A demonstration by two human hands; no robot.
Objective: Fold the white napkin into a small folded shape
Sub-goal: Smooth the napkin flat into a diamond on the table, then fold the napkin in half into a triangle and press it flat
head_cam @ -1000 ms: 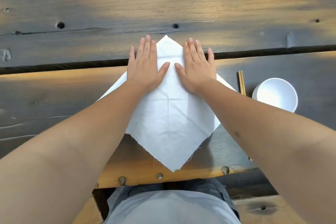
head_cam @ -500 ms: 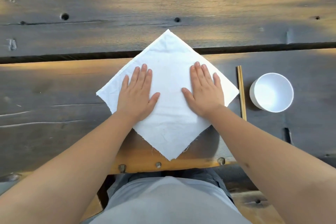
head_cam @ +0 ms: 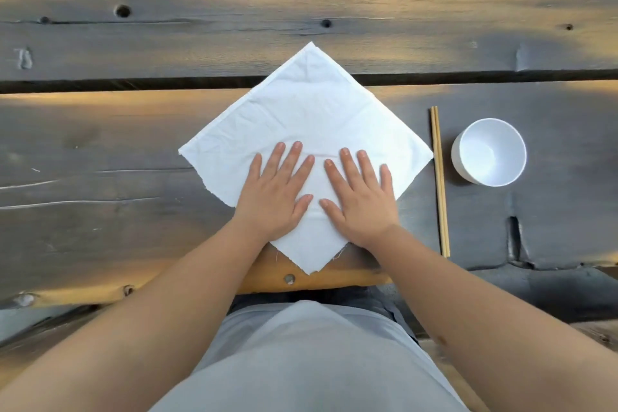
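The white napkin (head_cam: 311, 110) lies flat on the wooden table as a diamond, one corner pointing away from me and one toward the table's near edge. My left hand (head_cam: 277, 194) rests palm down on its lower left half, fingers spread. Beside it, my right hand (head_cam: 359, 197) presses flat on the lower right half, fingers apart. The thumbs nearly meet over the middle of the cloth. Both palms cover the napkin's near side edges. Neither hand grips anything.
A pair of wooden chopsticks (head_cam: 439, 181) lies lengthwise just right of the napkin. A white bowl (head_cam: 488, 152) stands further right. A dark gap between planks (head_cam: 100, 85) runs across the table behind the napkin. The table's near edge (head_cam: 334, 278) is close to my body.
Both hands slid toward me over the napkin, from its far corner to its near half, smoothing it flat. The cloth stays spread as a diamond.
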